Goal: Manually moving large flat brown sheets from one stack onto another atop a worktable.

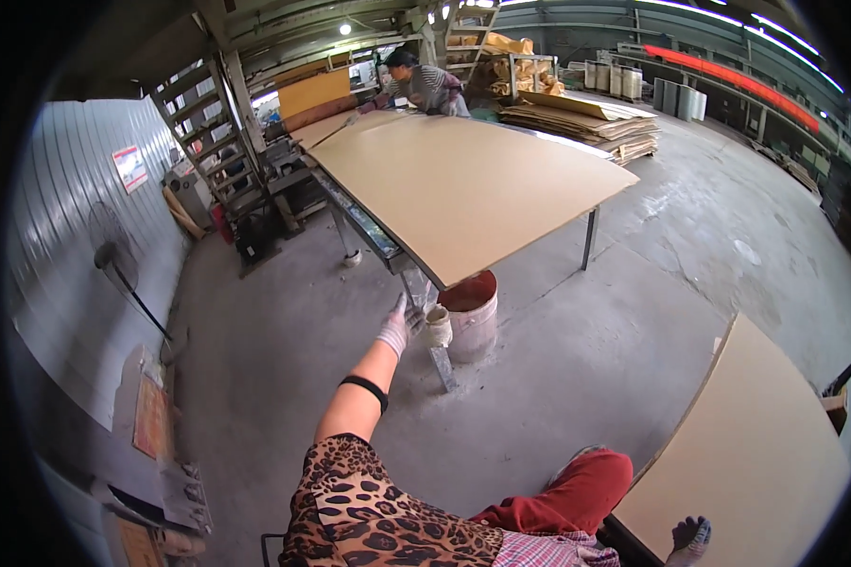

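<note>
My left hand (399,328), in a grey-white glove, reaches forward with its fingers apart toward the near corner of a metal-framed table (388,248). A large tan board (463,184) lies flat on that table. A small pale cup (438,326) sits just right of the hand, beside the table leg. My right hand (690,541), in a dark-tipped glove, lies on the lower part of a second tan board (756,454) at the bottom right. Its grip is partly cut off by the frame's edge.
A white bucket (471,317) with red-brown contents stands under the table corner. Another person (421,85) works at the table's far end. Stacked boards (586,123) lie behind, and metal stairs (222,161) and a floor fan (113,260) are at the left by the corrugated wall.
</note>
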The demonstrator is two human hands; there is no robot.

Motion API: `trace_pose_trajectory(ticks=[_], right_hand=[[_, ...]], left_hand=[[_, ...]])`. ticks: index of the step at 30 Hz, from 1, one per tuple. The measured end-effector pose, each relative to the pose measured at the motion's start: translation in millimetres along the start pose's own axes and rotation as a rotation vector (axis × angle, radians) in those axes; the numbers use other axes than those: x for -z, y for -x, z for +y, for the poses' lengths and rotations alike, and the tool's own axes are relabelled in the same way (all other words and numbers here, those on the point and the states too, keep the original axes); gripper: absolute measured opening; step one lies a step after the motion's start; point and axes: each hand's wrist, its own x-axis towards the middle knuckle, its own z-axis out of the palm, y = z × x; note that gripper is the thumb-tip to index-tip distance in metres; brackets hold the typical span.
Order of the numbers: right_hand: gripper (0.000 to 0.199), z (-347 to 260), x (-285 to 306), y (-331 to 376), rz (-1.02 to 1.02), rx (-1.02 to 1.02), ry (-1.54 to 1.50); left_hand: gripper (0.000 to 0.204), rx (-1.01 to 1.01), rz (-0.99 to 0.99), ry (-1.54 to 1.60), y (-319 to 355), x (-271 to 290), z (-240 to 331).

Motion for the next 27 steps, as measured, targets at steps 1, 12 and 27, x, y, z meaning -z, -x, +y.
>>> trace_pose_trajectory(ticks=[1, 12, 27], right_hand=[[0.034, -3, -14, 3, -0.033, -0.011, 0.030], [0.033, 5, -22, 11, 0.065, -0.116, 0.096], [0.050, -30, -217, 6, -0.364, -0.120, -0.750]], left_hand=[[0.031, -0.013, 0.005, 0.016, -10, -10, 1], [0.067, 0.030, -0.148, -0.027, -140, -100, -60], [0.036, 0.539, -0.870, -0.239, 295, -249, -214]])
